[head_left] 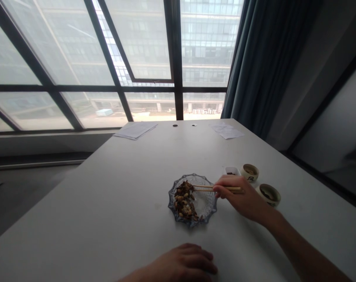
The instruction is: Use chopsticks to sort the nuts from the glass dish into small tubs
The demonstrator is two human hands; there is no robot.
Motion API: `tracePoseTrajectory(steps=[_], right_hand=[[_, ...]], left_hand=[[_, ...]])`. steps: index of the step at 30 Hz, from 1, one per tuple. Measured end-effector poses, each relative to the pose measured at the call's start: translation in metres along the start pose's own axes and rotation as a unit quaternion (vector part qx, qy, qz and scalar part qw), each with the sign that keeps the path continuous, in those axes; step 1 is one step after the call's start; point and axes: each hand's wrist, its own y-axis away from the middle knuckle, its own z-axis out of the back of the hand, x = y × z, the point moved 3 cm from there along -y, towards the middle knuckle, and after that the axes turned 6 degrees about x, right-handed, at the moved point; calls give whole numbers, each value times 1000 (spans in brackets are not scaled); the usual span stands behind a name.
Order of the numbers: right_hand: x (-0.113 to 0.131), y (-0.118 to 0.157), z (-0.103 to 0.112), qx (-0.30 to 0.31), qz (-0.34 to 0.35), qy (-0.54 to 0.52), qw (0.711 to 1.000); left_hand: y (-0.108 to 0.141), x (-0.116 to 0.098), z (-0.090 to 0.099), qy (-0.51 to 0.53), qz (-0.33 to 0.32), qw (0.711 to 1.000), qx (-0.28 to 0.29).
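Observation:
My right hand (235, 194) is closed around a pair of chopsticks (205, 188). Their tips touch the upper part of a heap of dark and pale mixed bits (185, 201), perhaps nuts or dried pieces. That heap lies in the left half of a scalloped glass dish (208, 211), whose right half shows bare glass. Below the dish, my left hand (186, 263) rests on the tabletop with its fingers laid loosely down and nothing visible in it. Just past my right hand stand a small white dish (228, 170) and two small cups, partly hidden by the hand.
One cream cup (250, 178) with a dark mark holds something brownish; the other cup (273, 203) has dark contents. Papers (135, 130) lie at the far left of the white table (107, 203), more sheets (227, 130) at the far right. Windows and a dark curtain (254, 70) stand behind.

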Motion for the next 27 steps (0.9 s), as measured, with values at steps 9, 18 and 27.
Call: tracePoseTrajectory(steps=[9, 18, 27], right_hand=[[-5, -2, 1, 6, -22, 2, 1000], [7, 5, 10, -19, -40, -10, 999], [-8, 0, -5, -5, -25, -17, 1000]], left_hand=[[0, 3, -3, -14, -3, 1000, 6], [0, 1, -2, -12, -4, 1000, 1], [3, 11, -8, -24, -25, 999, -1]])
